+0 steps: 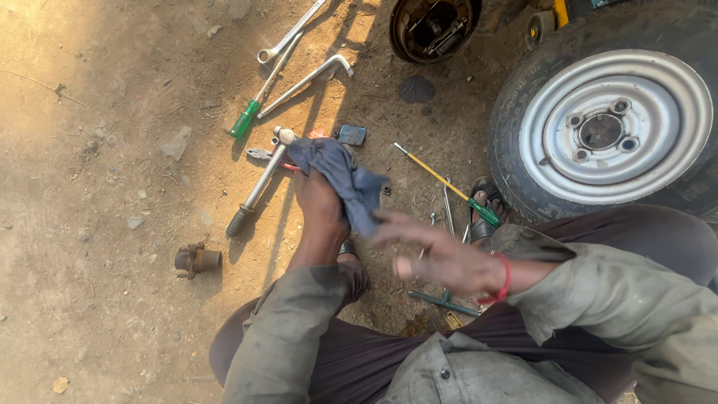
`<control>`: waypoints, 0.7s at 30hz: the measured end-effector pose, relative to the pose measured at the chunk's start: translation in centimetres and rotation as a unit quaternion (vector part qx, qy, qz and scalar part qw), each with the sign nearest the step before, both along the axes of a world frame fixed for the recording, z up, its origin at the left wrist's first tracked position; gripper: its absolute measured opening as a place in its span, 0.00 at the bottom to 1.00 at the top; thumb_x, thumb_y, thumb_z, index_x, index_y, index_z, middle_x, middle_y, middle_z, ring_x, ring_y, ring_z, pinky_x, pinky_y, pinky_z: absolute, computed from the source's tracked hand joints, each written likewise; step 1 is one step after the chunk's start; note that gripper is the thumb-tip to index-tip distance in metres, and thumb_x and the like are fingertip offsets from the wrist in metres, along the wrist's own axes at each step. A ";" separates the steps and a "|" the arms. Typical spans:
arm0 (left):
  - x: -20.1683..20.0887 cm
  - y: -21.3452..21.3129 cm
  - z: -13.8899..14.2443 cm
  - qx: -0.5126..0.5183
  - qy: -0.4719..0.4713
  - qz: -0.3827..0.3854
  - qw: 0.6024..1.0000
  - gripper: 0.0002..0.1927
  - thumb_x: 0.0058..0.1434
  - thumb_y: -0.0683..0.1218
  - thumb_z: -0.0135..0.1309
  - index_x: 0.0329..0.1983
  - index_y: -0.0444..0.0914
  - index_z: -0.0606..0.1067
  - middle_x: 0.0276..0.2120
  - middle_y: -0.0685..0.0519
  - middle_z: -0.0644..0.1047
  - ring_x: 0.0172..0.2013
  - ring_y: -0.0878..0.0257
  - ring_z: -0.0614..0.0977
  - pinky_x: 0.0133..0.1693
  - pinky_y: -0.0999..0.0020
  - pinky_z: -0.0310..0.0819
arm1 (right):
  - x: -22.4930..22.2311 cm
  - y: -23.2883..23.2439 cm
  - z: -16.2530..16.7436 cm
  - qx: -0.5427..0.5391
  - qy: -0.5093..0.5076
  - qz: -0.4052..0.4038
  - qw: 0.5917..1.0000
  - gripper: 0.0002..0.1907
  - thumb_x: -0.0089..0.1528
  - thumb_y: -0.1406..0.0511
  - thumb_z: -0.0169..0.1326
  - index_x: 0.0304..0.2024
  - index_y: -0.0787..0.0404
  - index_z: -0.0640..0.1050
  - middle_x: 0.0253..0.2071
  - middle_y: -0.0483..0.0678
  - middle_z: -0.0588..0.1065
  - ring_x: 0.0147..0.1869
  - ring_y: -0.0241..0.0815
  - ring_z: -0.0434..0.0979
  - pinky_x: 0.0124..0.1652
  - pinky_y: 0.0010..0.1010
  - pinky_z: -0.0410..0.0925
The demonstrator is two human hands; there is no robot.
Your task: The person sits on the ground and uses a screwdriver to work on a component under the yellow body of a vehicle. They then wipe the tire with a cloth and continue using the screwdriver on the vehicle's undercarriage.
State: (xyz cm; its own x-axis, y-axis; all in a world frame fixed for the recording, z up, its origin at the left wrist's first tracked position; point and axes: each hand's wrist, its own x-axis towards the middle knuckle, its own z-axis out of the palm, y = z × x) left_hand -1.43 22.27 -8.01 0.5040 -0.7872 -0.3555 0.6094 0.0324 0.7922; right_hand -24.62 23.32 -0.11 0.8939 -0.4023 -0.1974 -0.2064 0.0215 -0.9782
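Left hand (pixel 318 206) grips the blue rag (pixel 344 179), bunched; soft, light, probably oily. Right hand (pixel 441 258), blurred, spread and empty, just beside its hanging edge.

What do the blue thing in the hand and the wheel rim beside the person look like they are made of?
The blue rag, held in the left hand, looks like soft woven cloth: it folds and drapes limply. The wheel rim looks like painted steel, pale grey and dull, with stamped ridges and bolt holes.

Seeing: 2 screwdrivers — one green-handled (pixel 253 108), one yellow-shafted (pixel 447 185); 1 wheel (pixel 613 123), 1 brake drum (pixel 434 28), 1 rusty hub (pixel 197 259), 1 blue rag (pixel 340 179), 2 hands.
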 end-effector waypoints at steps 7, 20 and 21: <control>-5.8 3.0 3.0 0.086 -0.056 -0.196 0.975 0.21 0.72 0.45 0.37 0.66 0.39 0.64 0.56 0.49 0.75 0.55 0.58 0.77 0.56 0.62 0.72 | 1.8 -1.8 -3.1 0.215 0.003 -0.245 0.945 0.36 0.67 0.57 0.48 0.76 0.50 0.55 0.74 0.44 0.61 0.71 0.38 0.64 0.64 0.34 0.63; -7.1 6.1 8.2 -0.144 -0.597 -0.290 0.734 0.15 0.60 0.46 0.67 0.45 0.38 0.76 0.54 0.42 0.72 0.56 0.42 0.75 0.57 0.48 0.69 | -0.8 -6.2 -7.4 0.127 0.028 -0.373 0.919 0.18 0.75 0.60 0.48 0.48 0.71 0.80 0.38 0.50 0.76 0.39 0.37 0.71 0.38 0.28 0.66; -7.0 6.2 8.4 -0.172 -0.637 -0.273 0.700 0.16 0.57 0.48 0.70 0.41 0.40 0.76 0.53 0.43 0.72 0.56 0.42 0.74 0.57 0.47 0.67 | -0.8 -6.4 -7.6 0.116 0.061 -0.379 0.916 0.21 0.77 0.58 0.47 0.45 0.73 0.79 0.34 0.51 0.74 0.35 0.39 0.69 0.34 0.30 0.65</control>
State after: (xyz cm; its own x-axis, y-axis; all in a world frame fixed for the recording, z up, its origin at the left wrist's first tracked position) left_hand -8.40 28.49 0.44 -0.1697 -0.9145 0.3672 -0.5886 0.3929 0.7065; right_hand -25.39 16.96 -7.74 0.3415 -0.8327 -0.4360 -0.1531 0.4084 -0.8999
